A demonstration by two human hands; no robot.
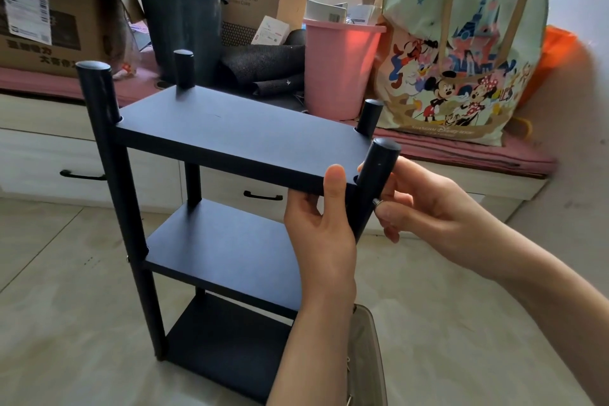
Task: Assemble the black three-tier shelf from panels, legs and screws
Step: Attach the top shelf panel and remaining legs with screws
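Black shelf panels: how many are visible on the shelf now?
3. The top panel is gripped at its near right corner by the left hand; the middle panel sits below it; the bottom panel is near the floor.

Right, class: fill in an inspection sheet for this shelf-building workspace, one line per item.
Surface: pale tiled floor; the shelf stands on it.
Job's things: black shelf, top panel, middle panel, bottom panel; near right leg at the top panel's corner.
Clutter: cardboard boxes, black bin, pink bin, cartoon tote bag on the window bench.
Grips: left hand pinches the top panel's edge; right hand holds a small metal part against that leg.
Cables: nothing seen.
Surroundings: white drawers under the bench.
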